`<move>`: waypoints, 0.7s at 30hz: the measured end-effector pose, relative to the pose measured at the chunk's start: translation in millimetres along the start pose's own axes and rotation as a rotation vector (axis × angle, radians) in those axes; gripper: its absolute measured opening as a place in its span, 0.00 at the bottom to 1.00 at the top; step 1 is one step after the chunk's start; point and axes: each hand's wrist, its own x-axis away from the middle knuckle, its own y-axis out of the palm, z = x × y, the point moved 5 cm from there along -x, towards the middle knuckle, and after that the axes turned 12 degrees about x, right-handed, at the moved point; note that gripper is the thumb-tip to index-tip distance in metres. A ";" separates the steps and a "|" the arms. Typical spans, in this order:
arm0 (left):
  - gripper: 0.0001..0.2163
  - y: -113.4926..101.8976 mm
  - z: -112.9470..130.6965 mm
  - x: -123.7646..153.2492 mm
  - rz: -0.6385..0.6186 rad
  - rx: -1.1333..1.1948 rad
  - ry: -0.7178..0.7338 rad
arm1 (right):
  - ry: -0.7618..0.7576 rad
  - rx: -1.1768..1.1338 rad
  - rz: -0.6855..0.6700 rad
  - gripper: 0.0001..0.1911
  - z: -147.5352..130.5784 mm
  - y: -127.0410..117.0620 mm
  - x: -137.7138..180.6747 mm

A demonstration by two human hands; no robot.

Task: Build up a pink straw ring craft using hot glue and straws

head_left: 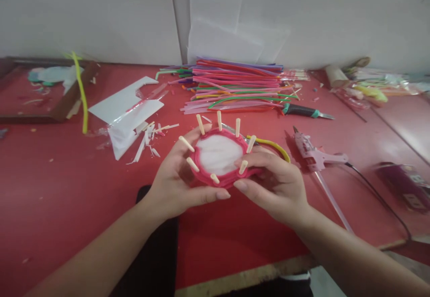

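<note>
**Pegged pink disc held in both hands above the red surface**

The left hand (178, 185) and the right hand (275, 185) hold a round pink disc (218, 156) between them, lifted just above the red surface (67, 189) near its front edge. The left hand cups the disc from its left side, with the thumb stretched along below the rim and the fingers behind it. The right hand is closed on the lower right rim, fingers curled over the edge and hiding part of it. The two thumb tips are close but apart.

The disc is tilted to face the camera. Its middle is a white, fluffy-looking round inside a raised pink border, and short pale wooden pegs (200, 124) stick out around the rim like spokes.

Just behind the right hand, a yellow tube (268, 144) curves out from behind the disc. To the right a pink glue gun (314, 156) lies on the surface, a clear glue stick (332, 200) jutting from its back. Its black cable (379, 198) runs off near a purple box (403, 185).

Left of the hands, white paper scraps (148, 140) lie by cut white sheets (126, 109). Farther back, a knife with a black and teal handle (304, 111) lies beside a broad pile of coloured straws (235, 86). At far left a yellow-green straw (81, 91) crosses the edge of a brown wooden tray (43, 91)
</note>
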 end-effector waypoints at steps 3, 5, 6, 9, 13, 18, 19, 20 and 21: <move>0.33 -2.3 -4.3 -0.9 0.057 -0.022 -0.009 | 0.039 -0.003 0.039 0.13 6.4 -0.8 2.5; 0.33 -7.6 -7.4 -2.3 0.131 -0.013 -0.006 | 0.084 -0.028 0.119 0.14 14.0 -5.1 3.1; 0.33 -11.5 -8.5 -3.4 0.178 0.002 0.001 | 0.107 -0.036 0.178 0.12 18.8 -8.5 2.9; 0.30 -25.0 -8.2 -7.4 0.319 0.055 0.062 | 0.175 0.010 0.357 0.09 34.4 -20.1 0.4; 0.23 -37.0 -6.0 -12.0 0.408 0.140 0.091 | 0.235 0.242 0.322 0.17 41.7 -22.8 -6.5; 0.19 -40.1 -3.2 -11.3 0.468 0.213 0.101 | 0.042 0.626 -0.075 0.11 14.1 8.9 13.6; 0.19 -40.1 -1.8 -10.8 0.488 0.215 0.118 | 0.041 0.676 -0.132 0.14 10.1 16.8 23.4; 0.19 -39.9 -0.2 -10.3 0.508 0.214 0.136 | 0.064 0.735 -0.202 0.22 8.2 25.4 33.5; 0.20 -39.7 1.5 -9.8 0.530 0.210 0.155 | 0.101 0.793 -0.282 0.30 8.0 34.2 42.8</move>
